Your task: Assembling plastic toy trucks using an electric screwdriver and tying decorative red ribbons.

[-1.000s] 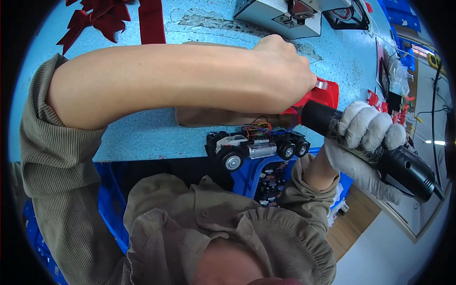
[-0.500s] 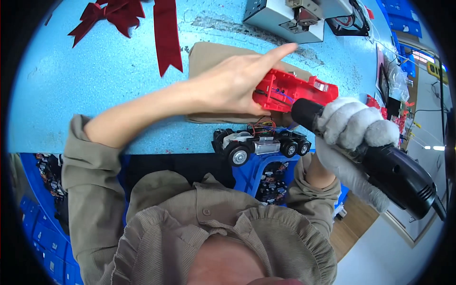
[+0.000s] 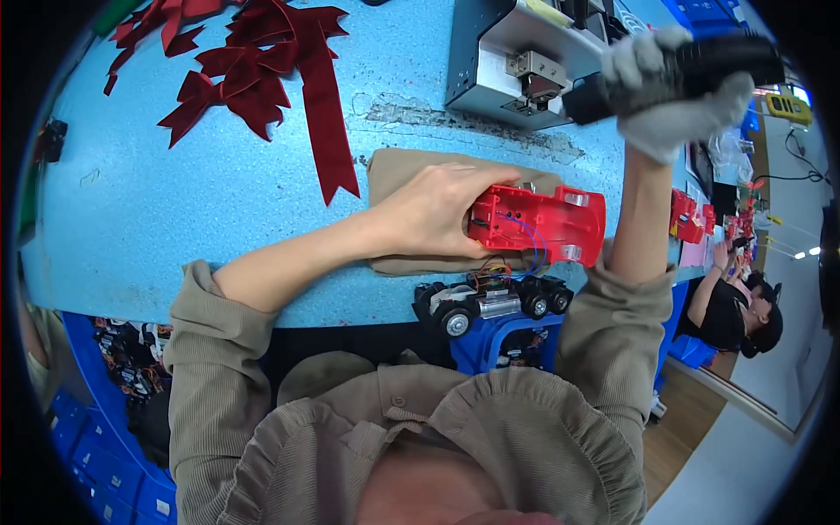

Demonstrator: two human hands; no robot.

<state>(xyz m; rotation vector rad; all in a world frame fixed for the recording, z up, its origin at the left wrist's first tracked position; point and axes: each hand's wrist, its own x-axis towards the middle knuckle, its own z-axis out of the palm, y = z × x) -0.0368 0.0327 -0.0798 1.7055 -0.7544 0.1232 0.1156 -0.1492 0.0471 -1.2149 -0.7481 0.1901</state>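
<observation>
My bare left hand (image 3: 437, 210) grips the left end of a red toy truck body shell (image 3: 547, 223). The shell lies with its hollow inside up on a folded beige cloth pad (image 3: 394, 171). Blue wires run from inside it down to a black toy truck chassis (image 3: 499, 297) at the table's front edge. In its white glove, my right hand (image 3: 656, 96) is closed around a black hand-held power tool (image 3: 700, 66) with a thick round nozzle. The tool is raised at the far right, apart from the shell.
Dark red velvet bows (image 3: 236, 92) lie at the far left. A metal machine box (image 3: 499, 66) stands at the back, near the tool. More red shells (image 3: 687, 214) lie to the right, where another person (image 3: 739, 311) sits. A blue crate (image 3: 490, 346) is below the table edge.
My right hand has lifted the tool up and away from the shell toward the far right. The shell stays in my left hand, and its whole inside now shows. The view has shifted.
</observation>
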